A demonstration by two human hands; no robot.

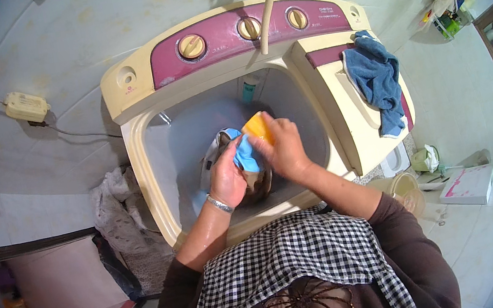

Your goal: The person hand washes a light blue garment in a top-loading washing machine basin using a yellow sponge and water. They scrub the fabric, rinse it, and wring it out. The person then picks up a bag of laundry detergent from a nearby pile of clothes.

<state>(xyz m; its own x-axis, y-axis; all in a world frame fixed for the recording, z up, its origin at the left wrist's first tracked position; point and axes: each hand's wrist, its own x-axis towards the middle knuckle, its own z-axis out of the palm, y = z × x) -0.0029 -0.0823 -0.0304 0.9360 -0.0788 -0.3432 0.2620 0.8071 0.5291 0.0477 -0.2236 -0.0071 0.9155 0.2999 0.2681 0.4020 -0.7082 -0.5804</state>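
Observation:
Over the wash tub of a twin-tub washing machine (140,170), my left hand (227,176) grips a wet garment (246,154) with light blue, brown and pale parts. A bracelet circles that wrist. My right hand (284,146) holds a yellow bar (258,128), seemingly soap, just above and to the right of the garment's blue part. Part of the garment hangs down between my hands into the tub, where cloudy water (194,123) stands. How far it dips under the water is hard to tell.
A blue towel (373,77) lies on the spin-tub lid at right. A beige hose (269,21) hangs over the control panel (223,33). Grey cloth (115,202) is heaped left of the machine. A bucket (397,186) and a white box (467,187) stand at lower right.

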